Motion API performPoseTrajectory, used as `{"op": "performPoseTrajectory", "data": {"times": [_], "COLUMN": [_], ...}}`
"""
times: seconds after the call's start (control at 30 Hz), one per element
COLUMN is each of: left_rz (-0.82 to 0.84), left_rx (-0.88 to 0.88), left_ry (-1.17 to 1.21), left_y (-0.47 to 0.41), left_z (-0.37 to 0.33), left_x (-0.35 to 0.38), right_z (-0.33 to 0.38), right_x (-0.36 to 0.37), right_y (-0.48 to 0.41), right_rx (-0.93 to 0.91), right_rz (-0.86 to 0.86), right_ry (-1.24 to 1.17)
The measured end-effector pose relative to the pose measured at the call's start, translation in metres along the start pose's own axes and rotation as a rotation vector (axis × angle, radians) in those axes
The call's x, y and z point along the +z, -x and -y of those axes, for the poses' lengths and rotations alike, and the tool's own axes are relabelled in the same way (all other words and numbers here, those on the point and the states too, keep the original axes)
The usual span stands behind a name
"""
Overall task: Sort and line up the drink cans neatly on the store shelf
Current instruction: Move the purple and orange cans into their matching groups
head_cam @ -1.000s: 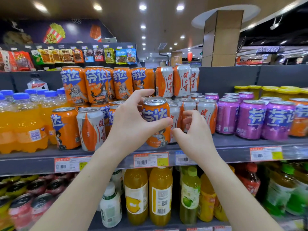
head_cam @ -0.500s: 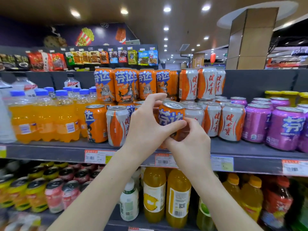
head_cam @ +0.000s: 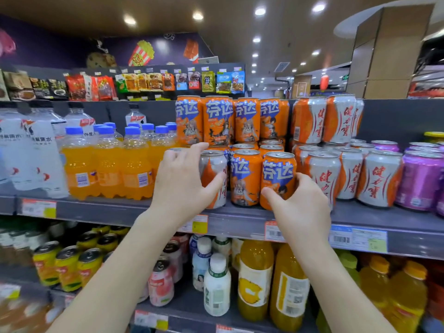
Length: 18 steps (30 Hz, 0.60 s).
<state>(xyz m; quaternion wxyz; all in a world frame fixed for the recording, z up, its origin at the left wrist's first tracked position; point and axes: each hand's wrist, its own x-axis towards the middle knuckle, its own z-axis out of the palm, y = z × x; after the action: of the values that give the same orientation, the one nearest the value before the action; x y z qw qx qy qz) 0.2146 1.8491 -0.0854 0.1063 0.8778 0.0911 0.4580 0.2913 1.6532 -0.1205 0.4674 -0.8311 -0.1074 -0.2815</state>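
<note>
On the grey shelf (head_cam: 240, 221), my left hand (head_cam: 182, 179) wraps around a silver-and-orange can (head_cam: 215, 175) that stands at the front. My right hand (head_cam: 298, 200) grips the lower part of an orange can with blue lettering (head_cam: 278, 175). Between the two stands another orange can (head_cam: 245, 179). More orange cans (head_cam: 217, 120) are stacked behind on a second tier. Silver-and-orange cans (head_cam: 348, 174) fill the row to the right, with two more (head_cam: 324, 118) stacked above them. Purple cans (head_cam: 420, 180) follow at the far right.
Orange soda bottles with blue caps (head_cam: 108, 164) stand left of the cans, water bottles (head_cam: 36, 152) further left. Juice bottles (head_cam: 254, 280) and small cans (head_cam: 67, 267) fill the shelf below. Price tags (head_cam: 358, 237) line the shelf edge. Snack packets (head_cam: 144, 82) hang behind.
My left hand has let go of the orange can and moved left onto the silver-and-orange can. The orange can now stands on the shelf under my right hand. The view shifted left.
</note>
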Motion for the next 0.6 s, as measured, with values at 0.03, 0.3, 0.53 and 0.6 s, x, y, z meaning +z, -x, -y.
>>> {"op": "performPoseTrajectory", "data": {"times": [0.03, 0.3, 0.53, 0.6], "left_rz": [0.022, 0.135, 0.041, -0.003], "left_rx": [0.018, 0.068, 0.101, 0.088], "left_ry": [-0.039, 0.027, 0.325, 0.383], "left_y": [-0.003, -0.021, -0.009, -0.010], "left_z": [0.000, 0.012, 0.021, 0.020], "left_x": [-0.001, -0.011, -0.016, -0.022], "right_z": [0.001, 0.012, 0.025, 0.028], "right_x": [0.001, 0.011, 0.020, 0.023], "right_y": [-0.001, -0.008, -0.003, -0.002], "right_rx": [0.003, 0.016, 0.025, 0.029], "right_rz": [0.003, 0.046, 0.054, 0.057], "right_ry": [0.009, 0.088, 0.111, 0.114]}}
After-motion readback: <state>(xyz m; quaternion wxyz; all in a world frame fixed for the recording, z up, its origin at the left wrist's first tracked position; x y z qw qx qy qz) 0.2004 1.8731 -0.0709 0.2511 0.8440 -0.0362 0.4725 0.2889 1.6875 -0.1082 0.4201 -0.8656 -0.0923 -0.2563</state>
